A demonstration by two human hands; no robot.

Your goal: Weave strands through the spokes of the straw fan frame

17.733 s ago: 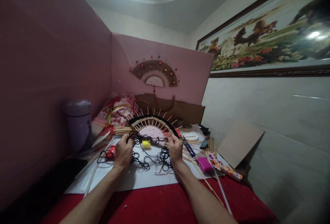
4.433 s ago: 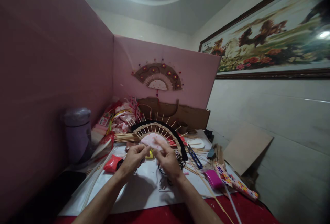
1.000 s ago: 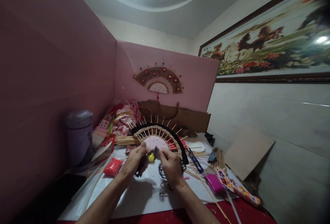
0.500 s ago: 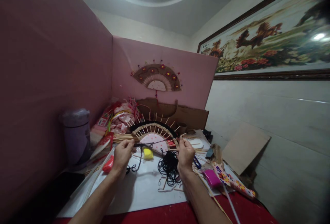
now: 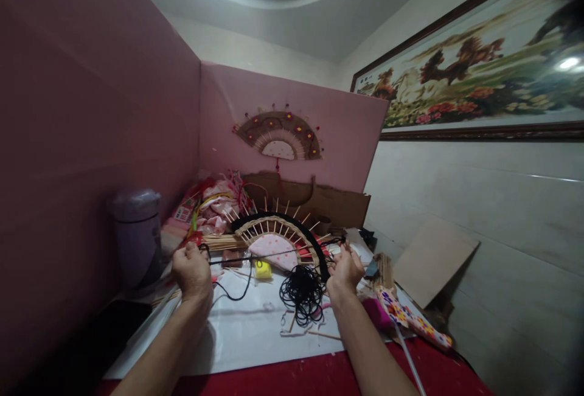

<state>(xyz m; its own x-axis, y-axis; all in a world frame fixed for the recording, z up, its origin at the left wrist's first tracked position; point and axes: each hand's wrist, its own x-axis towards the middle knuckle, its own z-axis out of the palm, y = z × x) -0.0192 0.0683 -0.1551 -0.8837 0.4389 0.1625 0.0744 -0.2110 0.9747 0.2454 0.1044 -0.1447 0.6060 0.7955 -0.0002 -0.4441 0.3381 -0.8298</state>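
Note:
A black cord (image 5: 292, 252) is stretched between my two hands, low in front of a half-round fan. My left hand (image 5: 192, 271) is closed on its left end, with small loops by the fingers. At the other end my right hand (image 5: 345, 268) pinches the cord, the fingertips pointing up. Behind it the fan (image 5: 274, 250) has a pale dotted centre, thin sticks fanning out, a woven tan band and a black outer band. A loose heap of black cord (image 5: 301, 292) lies on the white sheet beside my right hand. One strand hangs down near my left hand.
A yellow packet (image 5: 263, 270) sits before the fan. A purple tumbler (image 5: 135, 238) and pink ribbons stand at left. To the right lie a magenta packet (image 5: 378, 312), a floral-patterned piece (image 5: 413, 320) and a cardboard sheet (image 5: 435, 262). A finished-looking fan (image 5: 279, 137) hangs on the pink board.
My hands were close together a second ago, working the cord. They have since moved apart, left and right, drawing the cord out between them. The cord heap now shows plainly.

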